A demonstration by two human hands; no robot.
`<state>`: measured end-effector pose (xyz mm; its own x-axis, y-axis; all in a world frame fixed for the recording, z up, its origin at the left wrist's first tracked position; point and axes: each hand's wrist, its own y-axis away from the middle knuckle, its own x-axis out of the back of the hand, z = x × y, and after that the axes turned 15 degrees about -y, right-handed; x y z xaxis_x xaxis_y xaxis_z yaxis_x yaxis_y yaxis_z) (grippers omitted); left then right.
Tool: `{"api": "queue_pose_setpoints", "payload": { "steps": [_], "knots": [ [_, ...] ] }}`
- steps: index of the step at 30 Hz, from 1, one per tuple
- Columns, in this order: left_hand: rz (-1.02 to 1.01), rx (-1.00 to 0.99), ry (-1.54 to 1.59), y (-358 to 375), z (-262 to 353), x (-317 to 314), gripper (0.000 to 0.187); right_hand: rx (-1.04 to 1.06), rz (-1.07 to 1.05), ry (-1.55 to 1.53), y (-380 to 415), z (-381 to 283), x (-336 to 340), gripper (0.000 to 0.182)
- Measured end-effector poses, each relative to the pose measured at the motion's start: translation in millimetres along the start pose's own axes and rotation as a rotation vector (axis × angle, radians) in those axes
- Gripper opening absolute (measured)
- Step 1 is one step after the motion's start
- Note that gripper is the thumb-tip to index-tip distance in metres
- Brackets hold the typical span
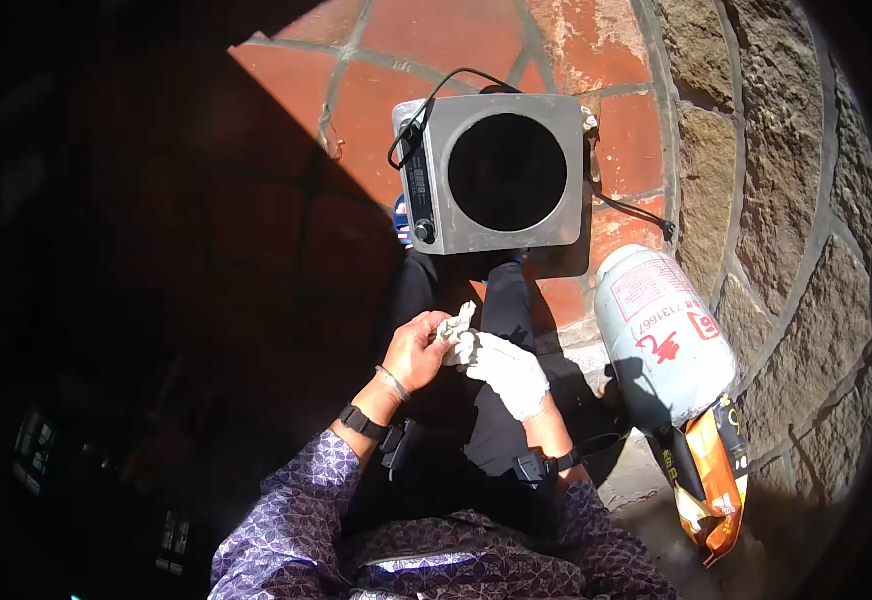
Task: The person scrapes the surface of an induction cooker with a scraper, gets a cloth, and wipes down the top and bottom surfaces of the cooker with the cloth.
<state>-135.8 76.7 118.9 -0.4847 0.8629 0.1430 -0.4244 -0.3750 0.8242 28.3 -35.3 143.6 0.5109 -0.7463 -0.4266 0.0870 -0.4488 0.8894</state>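
Observation:
My left hand [418, 352] is bare and closed on a crumpled white glove [459, 326], held above my lap. My right hand [508, 374] wears a white glove, and its fingers meet the crumpled glove from the right; their exact hold is hidden by the cloth. Beyond my hands, an induction cooker [574, 170] with a silver casing and a round black plate rests at my feet. Its knob and control strip face left, and a black cable loops over its upper left corner.
A pale gas cylinder [668, 340] with red markings lies to the right. An orange and black plastic bag [718, 480] is by its lower end. Red floor tiles [426, 40] surround the cooker, and a curved stone wall [781, 200] borders the right. Deep shadow covers the left.

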Motion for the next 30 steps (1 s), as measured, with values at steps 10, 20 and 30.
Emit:
{"api": "queue_pose_setpoints", "payload": {
  "steps": [10, 20, 30],
  "knots": [
    [0.229, 0.505, 0.331, 111.2, -170.4, 106.2, 0.027, 0.029, 0.152, -0.107, 21.5, 3.7, -6.4, 0.038],
    [0.341, 0.757, 0.379, 264.6, -262.1, 13.5, 0.033, -0.043, 0.336, 0.269, 17.7, 3.1, -10.8, 0.034],
    [0.457, 0.743, 0.292, 298.5, -277.9, -83.5, 0.037, -0.108, 0.344, 0.607, 6.6, -9.7, 58.3, 0.036]
  ]
}}
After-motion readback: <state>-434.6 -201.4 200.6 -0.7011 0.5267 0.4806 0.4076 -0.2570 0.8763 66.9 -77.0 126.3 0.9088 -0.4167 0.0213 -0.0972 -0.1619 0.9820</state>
